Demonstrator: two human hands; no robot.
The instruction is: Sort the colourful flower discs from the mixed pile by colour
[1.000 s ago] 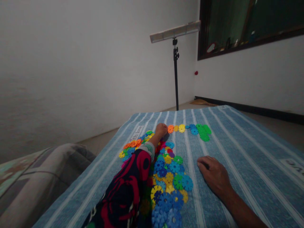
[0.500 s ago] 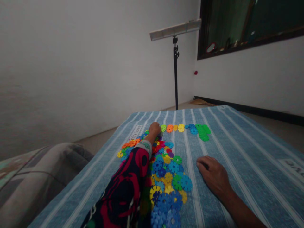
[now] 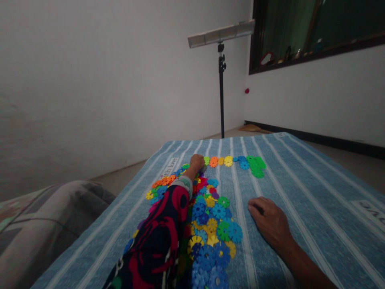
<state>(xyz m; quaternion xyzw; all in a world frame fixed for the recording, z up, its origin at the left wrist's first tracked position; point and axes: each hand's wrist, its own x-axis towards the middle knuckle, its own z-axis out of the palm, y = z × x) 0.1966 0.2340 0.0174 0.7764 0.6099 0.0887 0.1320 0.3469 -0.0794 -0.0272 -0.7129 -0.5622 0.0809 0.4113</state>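
My left hand reaches over the far side of the colourful disc pile, its fingers bent at the left end of a row of discs; what they hold is hidden. In that row lie a light green disc, an orange disc, a yellow disc, blue discs and a group of green discs. My right hand rests on the cloth right of the pile, fingers curled together, thumb against them; nothing shows in it.
A blue striped cloth covers the table. Behind it stands a black pole with a long panel on top. Grey fabric lies at the left, and a dark-framed window is at the upper right.
The whole view has shifted slightly. My left hand stays at the row's left end, and my right hand keeps its place on the cloth.
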